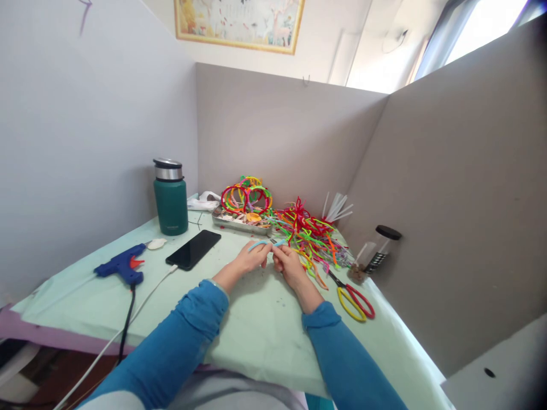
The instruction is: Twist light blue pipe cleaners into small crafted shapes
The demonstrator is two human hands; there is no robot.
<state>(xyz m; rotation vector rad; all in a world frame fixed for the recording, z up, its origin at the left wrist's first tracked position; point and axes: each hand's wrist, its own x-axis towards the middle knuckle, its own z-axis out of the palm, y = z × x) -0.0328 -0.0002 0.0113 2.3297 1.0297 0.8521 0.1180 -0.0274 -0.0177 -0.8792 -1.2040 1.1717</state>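
Observation:
Over the middle of the table, my left hand (252, 257) and my right hand (289, 264) come close together, fingers pinched. A light blue pipe cleaner (257, 244) runs between them, its left part curving over my left hand and a short piece showing above my right fingertips. Just behind my right hand spreads a tangled heap of colourful pipe cleaners (305, 228). Scissors (354, 299) with one yellow and one red handle lie to the right of that hand. Exactly how the fingertips grip the blue strand is too small to make out.
Behind my hands stands a metal tray (241, 226) with coloured rings (247, 196). On the left are a green bottle (171, 205), a phone (194, 249) with a white cable, and a blue glue gun (123, 263). A clear jar (376, 253) stands right; grey partitions (277, 131) enclose the table.

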